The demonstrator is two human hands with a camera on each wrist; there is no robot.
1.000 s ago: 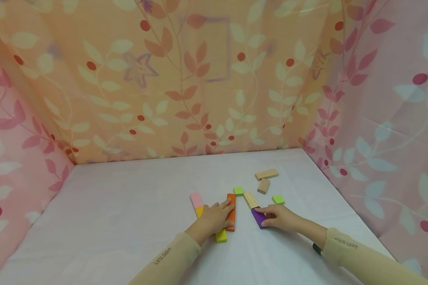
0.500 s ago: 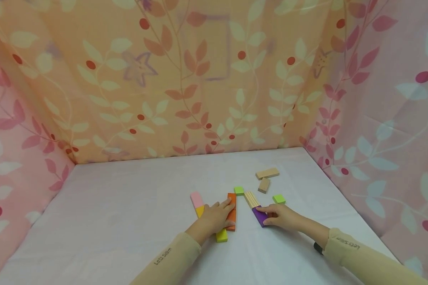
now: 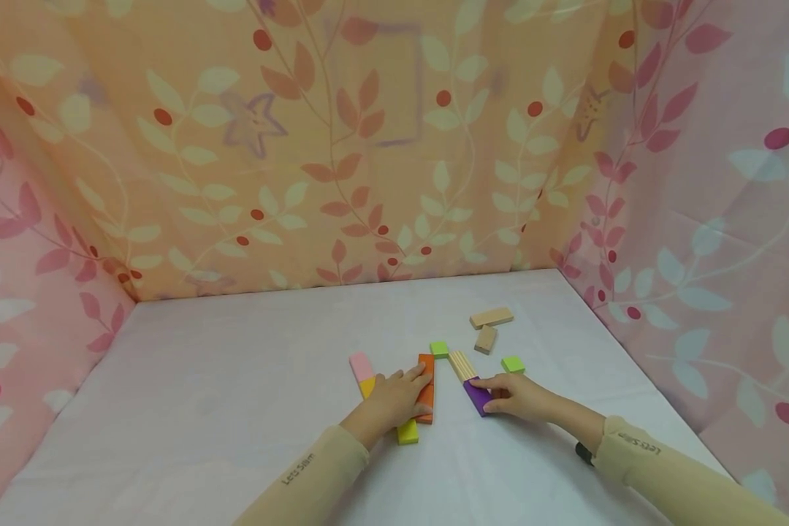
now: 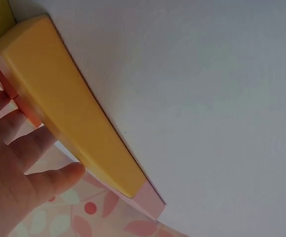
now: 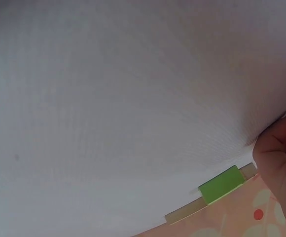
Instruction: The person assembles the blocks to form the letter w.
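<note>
In the head view my left hand (image 3: 391,402) lies across two orange blocks (image 3: 426,365) set end to end, its fingers extended and its fingertips on them. Beneath and beside it runs a slanted row with a pink block (image 3: 361,365), an amber block (image 4: 79,103) and a yellow block (image 3: 408,432); the hand covers part of this row. My right hand (image 3: 519,398) pinches a purple block (image 3: 476,397) between thumb and fingers. The purple block lies end to end with a ribbed pale wooden piece (image 3: 461,365), whose top is near a green block (image 3: 439,350).
Beyond the right hand lies a second green block (image 3: 513,364). Two plain wooden blocks, a long one (image 3: 492,317) and a shorter one (image 3: 486,340), lie farther back. Floral curtains (image 3: 342,146) border the white table (image 3: 237,380) at the back and both sides.
Both hands keep their places on the blocks. The whole head view shifts slightly, and no block visibly moves relative to the others.
</note>
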